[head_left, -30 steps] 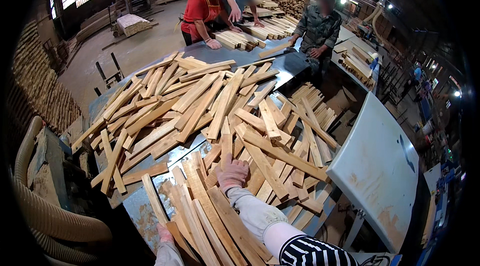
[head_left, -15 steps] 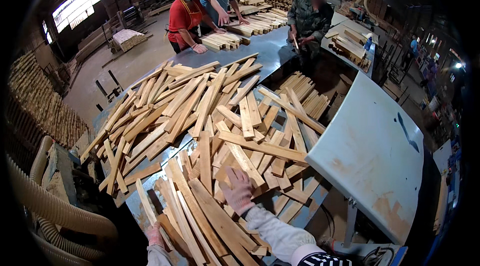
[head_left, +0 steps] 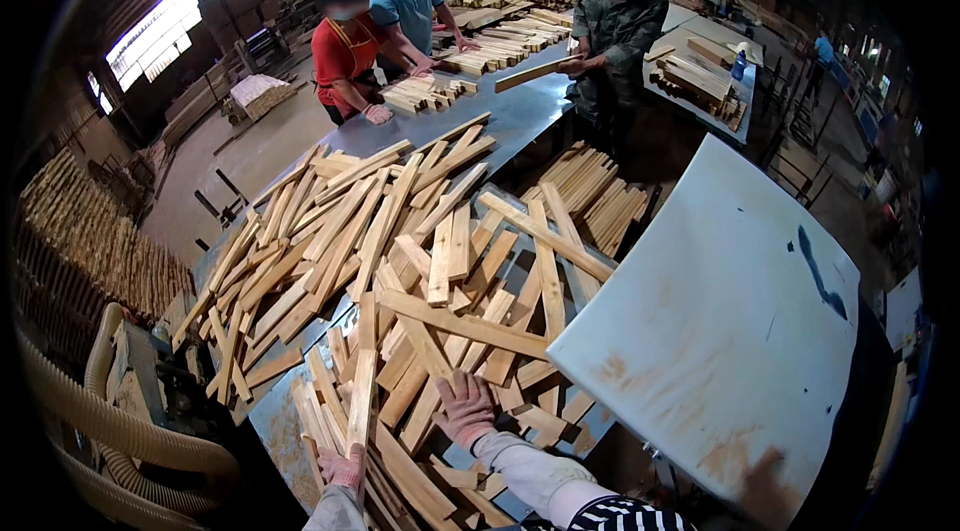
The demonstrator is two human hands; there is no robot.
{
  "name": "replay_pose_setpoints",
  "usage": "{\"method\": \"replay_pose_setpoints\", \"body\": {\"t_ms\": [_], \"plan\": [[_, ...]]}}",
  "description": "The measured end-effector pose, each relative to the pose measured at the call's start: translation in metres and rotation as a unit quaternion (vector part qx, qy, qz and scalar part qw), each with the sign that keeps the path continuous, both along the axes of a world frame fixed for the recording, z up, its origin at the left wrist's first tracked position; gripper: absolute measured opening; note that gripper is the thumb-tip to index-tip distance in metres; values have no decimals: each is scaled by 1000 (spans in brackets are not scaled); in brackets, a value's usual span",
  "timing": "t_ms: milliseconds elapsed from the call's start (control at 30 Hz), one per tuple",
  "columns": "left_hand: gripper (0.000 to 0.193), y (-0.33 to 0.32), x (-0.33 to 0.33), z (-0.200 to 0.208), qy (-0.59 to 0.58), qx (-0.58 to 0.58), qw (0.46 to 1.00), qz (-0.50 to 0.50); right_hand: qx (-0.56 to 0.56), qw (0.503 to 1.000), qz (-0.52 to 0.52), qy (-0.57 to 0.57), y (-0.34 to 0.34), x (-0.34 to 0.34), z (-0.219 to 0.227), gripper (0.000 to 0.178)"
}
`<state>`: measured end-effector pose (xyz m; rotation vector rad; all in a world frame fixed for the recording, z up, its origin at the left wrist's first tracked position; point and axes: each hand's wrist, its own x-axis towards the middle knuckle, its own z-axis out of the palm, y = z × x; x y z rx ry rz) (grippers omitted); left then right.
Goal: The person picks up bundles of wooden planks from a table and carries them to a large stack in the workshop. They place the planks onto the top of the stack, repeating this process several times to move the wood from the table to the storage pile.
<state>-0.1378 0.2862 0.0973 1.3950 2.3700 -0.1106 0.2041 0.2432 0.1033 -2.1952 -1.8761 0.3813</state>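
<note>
My left hand (head_left: 343,469), in a pinkish work glove, is closed around the lower end of a pale wooden strip (head_left: 362,399). That strip points away from me over other boards. Further right, my gloved right hand (head_left: 467,411) lies with fingers spread on the near part of a large heap of wooden strips (head_left: 350,216). It touches the boards and does not wrap around any of them. Several longer strips (head_left: 415,476) lie side by side between my two hands, and the undersides of many boards are hidden in the heap.
A white slanted panel (head_left: 720,331) rises at the right of the metal table (head_left: 275,411). Ribbed hoses (head_left: 120,431) run at lower left. Two people (head_left: 350,56) stand across the table by sorted strips; another person (head_left: 615,41) holds a board. Stacked strips (head_left: 595,191) sit in a recess.
My left hand has moved right with the strip, which now lies across other boards. My right hand stays on the heap, slightly lower. The person at the far right has raised a board over the table.
</note>
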Motion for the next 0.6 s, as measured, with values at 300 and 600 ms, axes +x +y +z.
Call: {"method": "replay_pose_setpoints", "body": {"t_ms": [300,600], "plan": [[127,-1,29,42,-18,-55,998,12,-21,999,7,35,0,9,1,83],[126,-2,16,29,-9,-39,999,31,28,998,0,48,3,7,8,80]]}}
